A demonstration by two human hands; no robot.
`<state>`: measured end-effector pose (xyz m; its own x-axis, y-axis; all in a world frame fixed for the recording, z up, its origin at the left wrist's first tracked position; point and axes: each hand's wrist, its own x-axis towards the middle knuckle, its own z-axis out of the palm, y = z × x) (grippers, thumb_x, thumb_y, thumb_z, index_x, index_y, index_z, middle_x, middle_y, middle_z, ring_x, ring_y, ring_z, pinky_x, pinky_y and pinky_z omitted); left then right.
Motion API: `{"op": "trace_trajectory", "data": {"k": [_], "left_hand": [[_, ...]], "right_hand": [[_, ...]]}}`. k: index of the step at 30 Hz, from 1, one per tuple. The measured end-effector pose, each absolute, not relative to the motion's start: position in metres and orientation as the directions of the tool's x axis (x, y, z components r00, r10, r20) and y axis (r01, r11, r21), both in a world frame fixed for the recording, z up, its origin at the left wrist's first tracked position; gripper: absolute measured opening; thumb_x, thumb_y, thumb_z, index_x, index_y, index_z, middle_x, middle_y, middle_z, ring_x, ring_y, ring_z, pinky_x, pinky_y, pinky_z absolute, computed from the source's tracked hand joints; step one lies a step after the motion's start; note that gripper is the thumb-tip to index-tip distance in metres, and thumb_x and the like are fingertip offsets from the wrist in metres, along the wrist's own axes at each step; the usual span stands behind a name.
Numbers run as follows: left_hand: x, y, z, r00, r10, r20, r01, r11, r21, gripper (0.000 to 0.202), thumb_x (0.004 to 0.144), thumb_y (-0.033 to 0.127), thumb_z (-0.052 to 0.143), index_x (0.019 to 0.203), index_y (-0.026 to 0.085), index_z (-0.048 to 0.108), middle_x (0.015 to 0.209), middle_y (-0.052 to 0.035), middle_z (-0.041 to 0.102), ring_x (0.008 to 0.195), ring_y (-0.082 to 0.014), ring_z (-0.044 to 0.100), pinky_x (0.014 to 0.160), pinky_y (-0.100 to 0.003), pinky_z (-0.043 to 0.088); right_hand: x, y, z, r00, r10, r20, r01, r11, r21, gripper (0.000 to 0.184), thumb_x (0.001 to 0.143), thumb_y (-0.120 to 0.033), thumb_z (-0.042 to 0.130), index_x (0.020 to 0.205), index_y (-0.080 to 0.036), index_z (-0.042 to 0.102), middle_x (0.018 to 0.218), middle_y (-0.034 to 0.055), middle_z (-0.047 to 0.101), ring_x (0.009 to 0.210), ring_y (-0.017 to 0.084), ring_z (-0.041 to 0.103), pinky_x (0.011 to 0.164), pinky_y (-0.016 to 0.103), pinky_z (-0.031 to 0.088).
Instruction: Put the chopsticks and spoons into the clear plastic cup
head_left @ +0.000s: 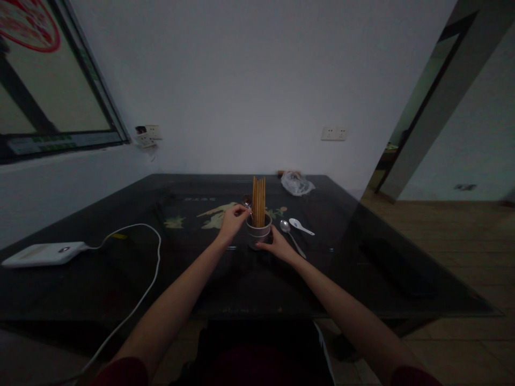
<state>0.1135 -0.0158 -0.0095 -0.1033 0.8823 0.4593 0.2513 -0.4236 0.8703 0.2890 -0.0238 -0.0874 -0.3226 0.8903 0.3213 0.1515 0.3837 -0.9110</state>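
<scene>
A grey cup [258,236] stands on the dark table, with a bundle of wooden chopsticks [258,201] upright inside it. My right hand [279,245] is wrapped round the cup's lower right side. At the left of the rim, my left hand [234,219] pinches a metal spoon [247,200], whose shiny bowl points up beside the chopsticks. The spoon's lower end is hidden by the fingers and the cup. Right of the cup lie another metal spoon [285,227] and a white soup spoon [298,224].
A clear plastic bag [296,184] lies at the table's back edge by the wall. On the left a white power bank [45,254] has a white cable [159,252] running off the front edge. A dark flat object [396,268] lies on the right of the glossy table [322,289].
</scene>
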Motion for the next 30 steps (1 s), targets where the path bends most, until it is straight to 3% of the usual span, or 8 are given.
{"op": "trace_trajectory", "data": {"k": [8, 19, 30], "left_hand": [[0.112, -0.010, -0.015, -0.064, 0.900, 0.431, 0.239, -0.405, 0.882, 0.021, 0.064, 0.037, 0.068, 0.065, 0.017, 0.063, 0.059, 0.0018, 0.054, 0.058, -0.0122, 0.048, 0.057, -0.025, 0.036], [0.105, -0.005, -0.018, -0.092, 0.871, 0.482, 0.306, -0.436, 0.847, 0.021, 0.068, 0.038, 0.064, 0.065, 0.017, 0.062, 0.062, 0.0009, 0.058, 0.061, -0.0133, 0.049, 0.059, -0.025, 0.037], [0.100, -0.005, -0.017, -0.067, 0.954, 0.292, 0.024, -0.291, 0.957, 0.023, 0.062, 0.037, 0.072, 0.069, 0.017, 0.065, 0.073, -0.0037, 0.067, 0.071, -0.0156, 0.061, 0.070, -0.027, 0.044]], "right_hand": [[0.289, -0.026, -0.083, -0.320, 0.892, 0.319, 0.164, 0.384, -0.909, 0.074, 0.061, -0.032, 0.079, 0.124, -0.016, 0.044, 0.129, 0.0131, 0.053, 0.121, 0.026, 0.049, 0.105, 0.044, 0.036], [0.289, -0.027, -0.082, -0.326, 0.889, 0.323, 0.181, 0.394, -0.901, 0.076, 0.061, -0.032, 0.079, 0.127, -0.016, 0.043, 0.129, 0.0138, 0.053, 0.120, 0.027, 0.050, 0.103, 0.043, 0.037], [0.289, -0.025, -0.086, -0.323, 0.888, 0.328, 0.175, 0.396, -0.901, 0.074, 0.061, -0.033, 0.079, 0.124, -0.016, 0.045, 0.127, 0.0127, 0.055, 0.118, 0.026, 0.051, 0.102, 0.043, 0.038]]}}
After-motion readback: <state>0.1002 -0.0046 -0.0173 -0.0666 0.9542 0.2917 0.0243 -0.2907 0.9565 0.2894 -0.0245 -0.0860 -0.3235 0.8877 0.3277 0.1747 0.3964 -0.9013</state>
